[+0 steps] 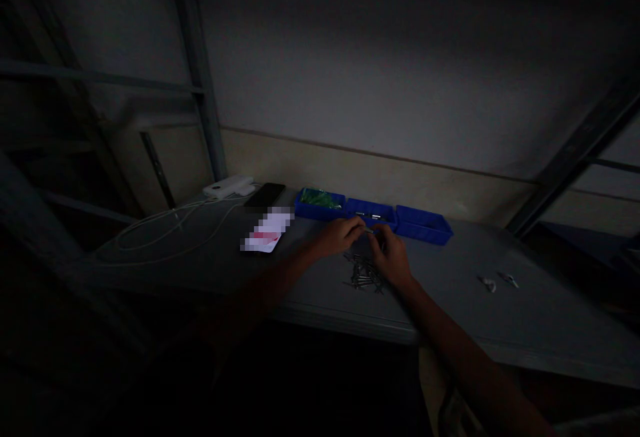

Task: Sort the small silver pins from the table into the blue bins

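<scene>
Both hands meet over the table, just in front of the blue bins. My left hand [341, 235] is closed, its fingertips pinching one end of a small slim metal piece [369, 229]. From the other side my right hand [391, 254] pinches the same piece between thumb and finger. Below the hands lies a loose pile of slim metal pieces [367, 277], like pins or screws; the dim light hides their exact kind. Behind, the middle blue bin [395, 218] has a few shiny metal pieces in it.
The left blue bin [313, 213] contains green plastic-wrapped material; the right blue bin [435, 233] stands beside the middle one. A lit phone [267, 231], a dark phone [266, 195] and a white power bank [227, 187] with cables lie left. Two small items [488, 284] lie right. Metal posts flank the table.
</scene>
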`<state>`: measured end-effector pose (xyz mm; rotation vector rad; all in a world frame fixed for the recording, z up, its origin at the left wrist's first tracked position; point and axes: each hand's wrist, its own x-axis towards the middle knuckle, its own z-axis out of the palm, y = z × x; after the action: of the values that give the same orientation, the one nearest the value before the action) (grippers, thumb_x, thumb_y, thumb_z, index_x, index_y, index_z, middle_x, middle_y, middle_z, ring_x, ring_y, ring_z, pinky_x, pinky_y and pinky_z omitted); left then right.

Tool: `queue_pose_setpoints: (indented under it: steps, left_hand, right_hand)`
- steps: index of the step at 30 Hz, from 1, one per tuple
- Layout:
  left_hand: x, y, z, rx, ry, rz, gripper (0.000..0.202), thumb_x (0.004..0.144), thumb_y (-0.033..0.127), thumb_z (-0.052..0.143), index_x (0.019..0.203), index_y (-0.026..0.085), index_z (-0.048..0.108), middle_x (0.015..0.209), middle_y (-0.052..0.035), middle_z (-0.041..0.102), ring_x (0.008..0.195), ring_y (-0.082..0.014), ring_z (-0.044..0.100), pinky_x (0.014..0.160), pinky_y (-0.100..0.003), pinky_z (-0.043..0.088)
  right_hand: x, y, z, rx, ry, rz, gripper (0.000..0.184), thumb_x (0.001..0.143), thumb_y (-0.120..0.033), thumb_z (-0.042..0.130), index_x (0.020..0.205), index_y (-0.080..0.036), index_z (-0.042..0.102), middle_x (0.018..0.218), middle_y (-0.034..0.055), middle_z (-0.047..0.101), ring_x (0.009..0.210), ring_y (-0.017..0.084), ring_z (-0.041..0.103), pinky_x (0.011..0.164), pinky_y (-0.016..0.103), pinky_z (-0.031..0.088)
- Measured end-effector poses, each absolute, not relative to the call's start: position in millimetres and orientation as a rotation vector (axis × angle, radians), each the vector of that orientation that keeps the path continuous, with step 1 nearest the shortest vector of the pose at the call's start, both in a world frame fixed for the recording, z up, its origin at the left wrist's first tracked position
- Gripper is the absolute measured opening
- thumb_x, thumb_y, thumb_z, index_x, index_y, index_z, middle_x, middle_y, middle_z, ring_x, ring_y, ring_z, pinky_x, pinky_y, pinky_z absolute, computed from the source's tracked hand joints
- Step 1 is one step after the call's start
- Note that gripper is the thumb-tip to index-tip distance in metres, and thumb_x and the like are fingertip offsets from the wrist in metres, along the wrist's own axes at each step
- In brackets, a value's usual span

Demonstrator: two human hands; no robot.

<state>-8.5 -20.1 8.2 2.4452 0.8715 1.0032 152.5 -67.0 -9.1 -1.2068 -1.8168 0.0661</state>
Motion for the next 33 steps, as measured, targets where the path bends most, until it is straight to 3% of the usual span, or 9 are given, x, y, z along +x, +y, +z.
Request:
queue_pose_setpoints:
  steps: [6, 15, 22, 29, 33]
  left_hand:
    - [-8.4, -19.1, 5.0, 2.424, 0.813, 1.029, 0.029, 0.084, 0.028, 0.049, 0.111, 0.018, 0.047, 0.066, 0.0042, 0.051, 0.058, -0.0089, 0.049, 0.055, -0.020, 0.037]
    - [-8.2, -18.4, 5.6, 2.432, 0.834, 1.028, 0.018, 0.084, 0.027, 0.049, 0.098, 0.016, 0.052, 0.067, 0.0027, 0.052, 0.062, -0.0095, 0.051, 0.057, -0.020, 0.037]
    - [-8.7, -21.7, 10.2, 2.445, 0.870, 1.014, 0.016, 0.086, 0.028, 0.045, 0.094, 0.016, 0.053, 0.068, 0.0018, 0.055, 0.061, -0.0096, 0.050, 0.057, -0.021, 0.036]
    - [-8.6, -23.6, 13.3, 2.456, 0.868, 1.004, 0.023, 0.088, 0.029, 0.039, 0.081, 0.015, 0.056, 0.064, 0.0014, 0.055, 0.061, -0.0099, 0.051, 0.058, -0.020, 0.036]
    - [-8.7, -23.8, 13.5, 2.446, 0.840, 1.012, 0.023, 0.089, 0.029, 0.038, 0.085, 0.015, 0.056, 0.063, 0.0018, 0.054, 0.060, -0.0097, 0.051, 0.058, -0.020, 0.036]
  right_hand:
    - [152.9, -66.1, -9.6, -1.221, -1.790, 0.024, 0.025, 0.087, -0.037, 0.038, 0.090, -0.019, 0.055, 0.073, 0.0039, 0.061, 0.062, 0.016, 0.055, 0.058, 0.028, 0.040]
    - [152.7, -66.1, -9.6, -1.231, -1.799, 0.050, 0.025, 0.087, -0.038, 0.039, 0.088, -0.018, 0.054, 0.071, 0.0034, 0.060, 0.062, 0.016, 0.055, 0.059, 0.027, 0.040]
    - [151.6, -68.8, -7.5, -1.216, -1.791, 0.124, 0.029, 0.083, -0.039, 0.045, 0.102, -0.018, 0.050, 0.062, -0.0017, 0.055, 0.054, 0.014, 0.051, 0.052, 0.025, 0.038]
    - [152.8, -66.7, -10.2, -1.182, -1.847, 0.078, 0.022, 0.084, -0.036, 0.042, 0.093, -0.018, 0.053, 0.068, 0.0006, 0.057, 0.059, 0.014, 0.052, 0.057, 0.025, 0.039]
    - [153.0, -65.9, -10.8, -1.201, -1.838, 0.046, 0.023, 0.086, -0.037, 0.041, 0.089, -0.018, 0.054, 0.071, 0.0020, 0.058, 0.061, 0.014, 0.052, 0.058, 0.026, 0.039]
